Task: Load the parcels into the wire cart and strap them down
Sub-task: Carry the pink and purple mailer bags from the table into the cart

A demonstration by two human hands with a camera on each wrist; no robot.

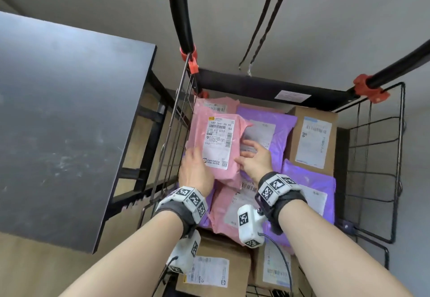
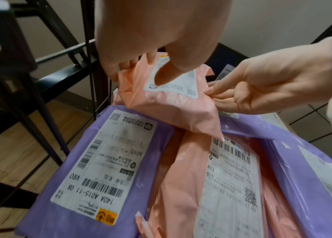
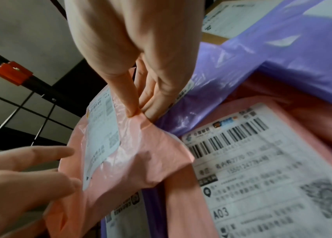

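A pink mailer parcel with a white label is held over the back left of the wire cart. My left hand grips its left edge, thumb on the label and fingers underneath. My right hand pinches its right edge between thumb and fingers. Below it lie another pink parcel, purple mailers and cardboard boxes. Two dark straps hang slack beyond the cart's back rail.
A black table stands close against the cart's left side. Black handle poles with orange clamps rise at the cart's back corners. Another boxed parcel lies at the near end under my wrists.
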